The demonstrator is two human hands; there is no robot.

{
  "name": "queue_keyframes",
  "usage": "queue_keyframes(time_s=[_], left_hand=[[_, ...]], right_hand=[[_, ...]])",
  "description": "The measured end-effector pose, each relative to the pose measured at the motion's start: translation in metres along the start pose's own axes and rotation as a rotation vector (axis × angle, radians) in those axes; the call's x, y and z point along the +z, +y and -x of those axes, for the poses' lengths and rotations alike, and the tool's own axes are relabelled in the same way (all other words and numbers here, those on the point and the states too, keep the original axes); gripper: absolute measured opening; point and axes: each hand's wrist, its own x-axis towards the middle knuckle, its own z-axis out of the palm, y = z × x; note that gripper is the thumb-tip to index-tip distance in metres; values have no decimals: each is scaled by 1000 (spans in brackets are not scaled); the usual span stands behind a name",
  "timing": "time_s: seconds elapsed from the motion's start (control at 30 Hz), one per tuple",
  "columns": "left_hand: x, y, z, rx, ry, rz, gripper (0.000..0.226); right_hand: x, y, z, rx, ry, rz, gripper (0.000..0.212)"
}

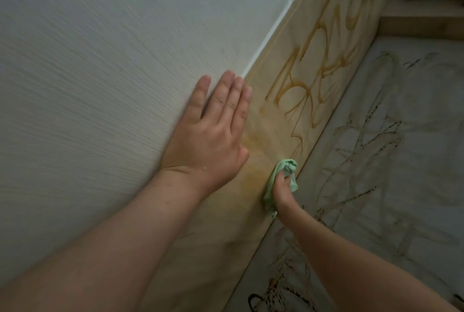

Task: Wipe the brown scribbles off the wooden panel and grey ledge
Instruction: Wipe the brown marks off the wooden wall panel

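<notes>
- The right hand [282,191] is closed around a bunched green cloth [286,166] and presses it against the wooden panel [226,236], close to the panel's lower edge where it meets the grey ledge [421,110].
- The left hand [213,131] lies open and flat on the white wall [100,60], fingers straight. Its fingertips reach the panel's upper edge and it holds nothing.
- Around the cloth the wood shows only a pale yellowish smear [253,151].
- The bold brown scribbles on the panel [308,85] lie beyond the cloth, further along the panel's length and away from the person. They run as a band along that long axis.
- The next strokes probably need to travel forward along the panel. The right hand is the nearer one and already has the cloth.
- The scribbles on the ledge [364,161] look untouched. They lie just across the panel's lower edge from the cloth and spread over most of the ledge.
</notes>
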Motion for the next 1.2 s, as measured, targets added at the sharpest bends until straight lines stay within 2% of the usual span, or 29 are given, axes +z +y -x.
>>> queue_keyframes(time_s=[0.07,0.2,0.23,0.33,0.5,0.57,0.63,0.73,0.83,0.9,1.0,1.07,1.1,1.2], left_hand=[[-1,-1,0,-4,-7,-19,80],[1,2,1,14,-34,-23,83],[2,2,2,18,-43,-23,83],[4,1,4,23,-27,-26,86],[9,0,4,20,2,-42,94],[11,1,4,24,-3,-43,96],[11,1,5,23,-4,-29,97],[7,2,8,20,-18,-22,100],[4,1,9,19,-10,-15,98],[2,1,6,13,26,-1,97],[2,-2,0,13,22,-14,100],[6,-4,2,14,-5,-23,102],[7,-3,3,15,0,-23,100],[10,1,0,21,7,-10,92]], right_hand=[[2,19,-21,127,21,-92,79],[14,95,-73,294,19,-201,125],[18,96,-70,305,5,-235,122],[12,42,-48,260,30,-262,90],[-18,-57,-59,-37,115,-234,87],[-11,-80,-40,-124,153,-167,98],[0,-88,-1,-321,142,-39,96],[21,-75,62,-641,97,132,74],[33,-68,88,-789,115,195,73],[26,-79,74,-716,170,186,75],[5,-95,13,-361,200,19,78],[-11,-86,-41,-85,161,-115,108],[-22,-75,-68,-16,130,-144,117],[-51,-57,-110,157,73,-159,103]])
